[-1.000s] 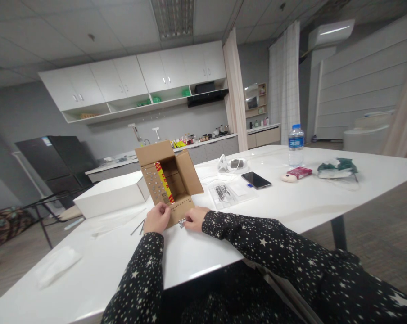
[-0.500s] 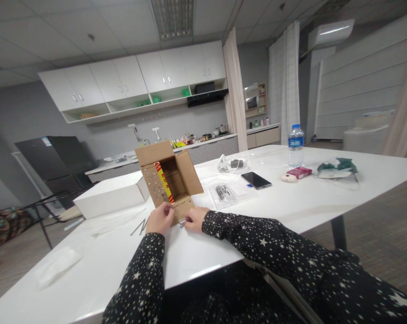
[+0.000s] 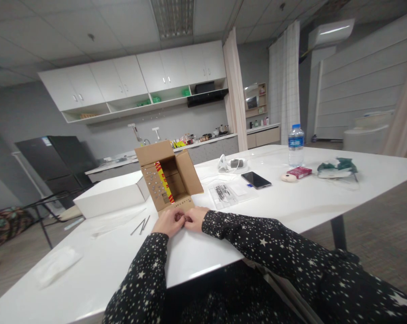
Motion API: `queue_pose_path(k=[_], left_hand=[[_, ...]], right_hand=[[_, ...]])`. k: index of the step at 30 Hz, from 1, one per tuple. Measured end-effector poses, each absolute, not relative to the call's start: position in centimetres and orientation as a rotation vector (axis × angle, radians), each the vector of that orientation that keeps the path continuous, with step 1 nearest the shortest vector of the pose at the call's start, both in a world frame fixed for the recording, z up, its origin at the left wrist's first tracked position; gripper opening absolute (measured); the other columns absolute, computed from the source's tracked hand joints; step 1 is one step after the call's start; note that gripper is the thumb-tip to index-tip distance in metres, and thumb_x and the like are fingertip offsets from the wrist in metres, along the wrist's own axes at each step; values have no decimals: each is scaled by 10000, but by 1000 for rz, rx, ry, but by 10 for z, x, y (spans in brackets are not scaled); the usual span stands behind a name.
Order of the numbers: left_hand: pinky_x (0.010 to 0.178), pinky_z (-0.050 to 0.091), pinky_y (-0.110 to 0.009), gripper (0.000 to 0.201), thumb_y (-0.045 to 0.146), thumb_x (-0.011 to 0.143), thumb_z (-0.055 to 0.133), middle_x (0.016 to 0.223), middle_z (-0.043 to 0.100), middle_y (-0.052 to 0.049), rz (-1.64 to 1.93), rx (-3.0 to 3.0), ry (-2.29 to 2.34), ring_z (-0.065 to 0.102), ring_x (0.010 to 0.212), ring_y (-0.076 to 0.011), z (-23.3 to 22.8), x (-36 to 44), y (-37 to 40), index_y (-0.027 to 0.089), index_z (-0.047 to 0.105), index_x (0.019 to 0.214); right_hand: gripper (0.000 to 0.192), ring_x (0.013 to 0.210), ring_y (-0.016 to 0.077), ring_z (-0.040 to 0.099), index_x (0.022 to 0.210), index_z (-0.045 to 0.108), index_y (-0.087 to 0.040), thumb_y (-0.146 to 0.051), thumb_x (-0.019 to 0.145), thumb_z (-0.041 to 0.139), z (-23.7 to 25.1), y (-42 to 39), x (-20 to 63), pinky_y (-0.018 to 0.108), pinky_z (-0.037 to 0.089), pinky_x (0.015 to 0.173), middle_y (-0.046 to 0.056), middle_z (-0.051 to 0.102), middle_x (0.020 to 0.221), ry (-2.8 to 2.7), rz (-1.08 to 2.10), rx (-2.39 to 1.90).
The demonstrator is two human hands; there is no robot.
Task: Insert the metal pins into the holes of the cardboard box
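An open brown cardboard box (image 3: pixel 176 177) stands on the white table (image 3: pixel 291 202), with rows of small holes and metal studs on its left and front flaps. My left hand (image 3: pixel 170 222) and my right hand (image 3: pixel 196 218) meet fingertip to fingertip just before the front flap. Both have their fingers curled. The small metal pins at my right fingertips are now hidden by my left hand. Two thin metal nails (image 3: pixel 141 225) lie on the table left of my left hand.
A white flat box (image 3: pixel 110 194) sits left of the cardboard box. A clear bag of small parts (image 3: pixel 224 193), a phone (image 3: pixel 255 180), a charger (image 3: pixel 233 164), a water bottle (image 3: pixel 296 145), a red pack (image 3: pixel 300 172) and green cloth (image 3: pixel 337 167) lie to the right. A tissue (image 3: pixel 57 265) lies near left.
My left hand has left the box's front flap and moved right to meet my right hand, covering the metal pins. My right hand has stayed in place.
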State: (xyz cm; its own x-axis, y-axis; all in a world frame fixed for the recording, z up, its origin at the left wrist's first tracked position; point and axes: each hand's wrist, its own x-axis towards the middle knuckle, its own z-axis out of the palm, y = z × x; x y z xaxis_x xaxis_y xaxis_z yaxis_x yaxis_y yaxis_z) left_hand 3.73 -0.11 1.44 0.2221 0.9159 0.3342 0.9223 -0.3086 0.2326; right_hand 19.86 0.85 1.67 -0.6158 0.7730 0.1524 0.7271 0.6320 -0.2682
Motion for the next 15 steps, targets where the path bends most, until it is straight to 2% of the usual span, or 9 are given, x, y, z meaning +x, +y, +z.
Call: queue_pose_path(k=[9, 15], left_hand=[[586, 352, -237, 166, 256, 740, 499, 654, 618, -4, -600, -2447, -1842, 529, 620, -129, 15, 37, -2, 200, 654, 721], [564, 329, -235, 161, 271, 747, 494, 632, 598, 1, -569, -2458, -1842, 514, 602, -127, 14, 37, -2, 200, 626, 688]], right_hand=[[279, 759, 218, 637, 806, 692, -230, -363, 778, 448, 19, 4, 207, 277, 450, 610, 39, 690, 786, -2590, 271, -1113], [258, 765, 229, 637, 800, 689, -229, -360, 760, 471, 18, 6, 203, 287, 459, 621, 45, 695, 796, -2584, 265, -1188]])
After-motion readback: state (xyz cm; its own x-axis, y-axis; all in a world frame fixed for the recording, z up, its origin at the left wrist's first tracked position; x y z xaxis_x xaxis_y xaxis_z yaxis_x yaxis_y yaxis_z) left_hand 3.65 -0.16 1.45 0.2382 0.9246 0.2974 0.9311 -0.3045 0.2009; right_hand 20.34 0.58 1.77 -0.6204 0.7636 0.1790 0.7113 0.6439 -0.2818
